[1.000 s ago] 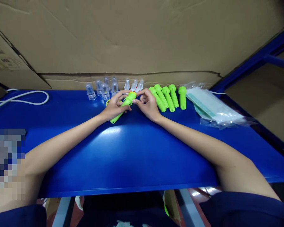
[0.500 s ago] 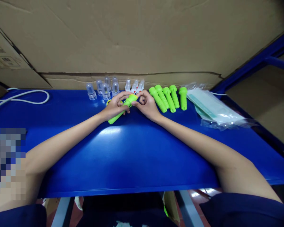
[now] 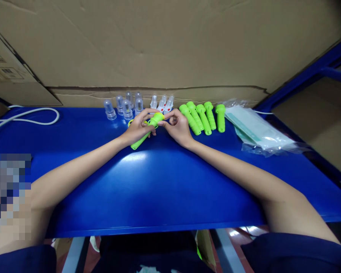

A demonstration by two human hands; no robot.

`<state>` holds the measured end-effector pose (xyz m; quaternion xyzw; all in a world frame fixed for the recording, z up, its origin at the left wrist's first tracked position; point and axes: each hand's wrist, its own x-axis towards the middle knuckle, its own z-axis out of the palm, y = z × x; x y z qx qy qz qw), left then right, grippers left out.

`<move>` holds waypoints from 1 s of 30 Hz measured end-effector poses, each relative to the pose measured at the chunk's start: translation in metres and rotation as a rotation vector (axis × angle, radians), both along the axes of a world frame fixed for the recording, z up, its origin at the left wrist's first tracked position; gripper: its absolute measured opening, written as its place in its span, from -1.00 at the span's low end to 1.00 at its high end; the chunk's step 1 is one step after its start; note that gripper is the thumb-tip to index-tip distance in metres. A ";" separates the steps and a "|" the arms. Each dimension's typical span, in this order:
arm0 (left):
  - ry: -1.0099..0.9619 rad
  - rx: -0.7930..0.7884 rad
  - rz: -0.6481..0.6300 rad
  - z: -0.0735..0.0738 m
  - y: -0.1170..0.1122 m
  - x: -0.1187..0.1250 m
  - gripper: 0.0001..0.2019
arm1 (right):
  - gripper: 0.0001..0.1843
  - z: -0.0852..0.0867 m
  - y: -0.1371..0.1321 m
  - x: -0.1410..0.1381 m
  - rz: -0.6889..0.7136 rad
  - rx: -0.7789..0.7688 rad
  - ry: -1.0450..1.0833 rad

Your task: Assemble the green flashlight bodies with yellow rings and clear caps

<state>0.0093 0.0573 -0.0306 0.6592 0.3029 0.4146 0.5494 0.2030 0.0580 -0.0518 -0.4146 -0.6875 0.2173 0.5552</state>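
Observation:
My left hand (image 3: 138, 129) is wrapped round a bright green flashlight body (image 3: 147, 131) that slants from the table up to its wide head. My right hand (image 3: 178, 127) meets that head with its fingers pinched together; what they pinch is too small to make out. Both hands rest on the blue table (image 3: 159, 178). Just behind them stand several clear plastic caps (image 3: 125, 106) and a few clear parts with red dots (image 3: 161, 103). To the right lie several more green flashlight bodies (image 3: 204, 116) side by side.
A clear plastic bag with pale green sheets (image 3: 258, 131) lies at the right. A white cable (image 3: 31, 115) loops at the far left. Cardboard boxes (image 3: 159, 45) wall off the back of the table. A blue frame rail (image 3: 315, 64) rises at the right.
The hands stay together at the flashlight head; only small finger movements. The flashlight's handle has tilted slightly.

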 end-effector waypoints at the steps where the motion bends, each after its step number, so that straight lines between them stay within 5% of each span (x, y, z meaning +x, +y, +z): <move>1: 0.003 0.005 0.009 0.000 0.000 0.000 -0.37 | -0.74 -0.001 -0.001 -0.001 0.003 0.011 -0.008; 11: 0.010 0.048 0.230 -0.004 -0.002 0.006 -0.52 | -0.78 -0.005 -0.014 -0.008 -0.035 0.256 -0.261; 16: -0.017 0.083 0.256 -0.008 0.000 0.009 -0.60 | -0.70 -0.005 -0.014 -0.009 0.079 0.120 -0.243; 21: -0.018 0.090 0.316 -0.012 0.002 0.009 -0.65 | -0.39 -0.007 -0.022 -0.016 0.245 -0.057 -0.150; 25: -0.019 0.089 0.320 -0.013 0.002 0.009 -0.65 | -0.14 -0.003 -0.029 -0.018 0.239 -0.148 -0.152; 30: -0.009 0.097 0.362 -0.012 0.002 0.008 -0.65 | -0.10 0.005 -0.031 -0.017 0.273 -0.180 -0.253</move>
